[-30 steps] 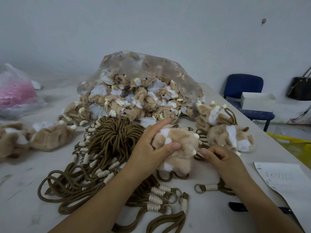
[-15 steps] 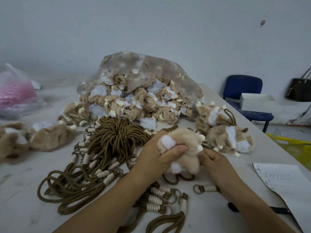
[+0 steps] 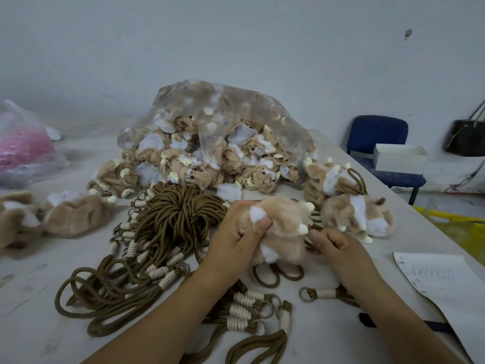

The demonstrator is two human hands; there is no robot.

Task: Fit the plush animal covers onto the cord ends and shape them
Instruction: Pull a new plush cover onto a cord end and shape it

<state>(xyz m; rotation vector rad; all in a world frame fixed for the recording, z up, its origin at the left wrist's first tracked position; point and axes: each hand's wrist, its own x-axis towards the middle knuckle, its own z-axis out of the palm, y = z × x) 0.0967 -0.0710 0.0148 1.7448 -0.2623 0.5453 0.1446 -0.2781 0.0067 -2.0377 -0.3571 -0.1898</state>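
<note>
The plush cover (image 3: pixel 284 225) is coloured tan, patched with white and tipped with cream. The cords (image 3: pixel 181 214) are seen in dark brown, banded with cream windings. The chair (image 3: pixel 378 135) is upholstered in blue; the thin bag (image 3: pixel 23 143) is apparently filled with pink.

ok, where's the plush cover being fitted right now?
Head view, centre: the plush cover is held between left hand and right hand, right of the cord bundle.
</note>
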